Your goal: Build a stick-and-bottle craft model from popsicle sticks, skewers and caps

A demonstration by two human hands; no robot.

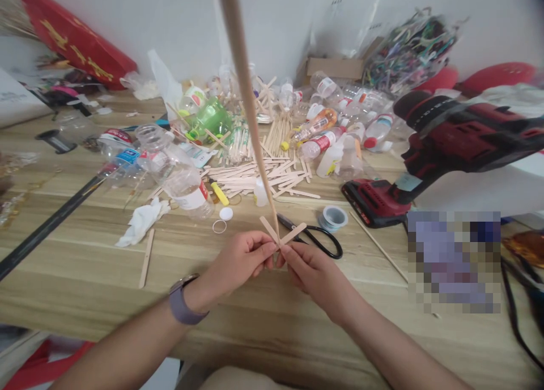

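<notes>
Over the front of the table, my left hand [244,258] and my right hand [318,272] meet at the fingertips, both closed. They pinch the lower ends of two crossed craft sticks [296,232] that spread upward in a V. A long, thin wooden rod [250,101] rises from the crossing toward the camera; how it joins the sticks is hidden by my fingers. Just behind my right hand lie black-handled scissors [334,244], partly covered. A lone craft stick [147,258] rests on the table left of my left hand.
A heap of craft sticks [255,177] lies behind my hands, with plastic bottles [325,143] around it. A small glue bottle [260,192], a yellow-handled tool [220,193] and a grey roll [334,217] sit nearer. A red-black cordless drill [459,140] stands right.
</notes>
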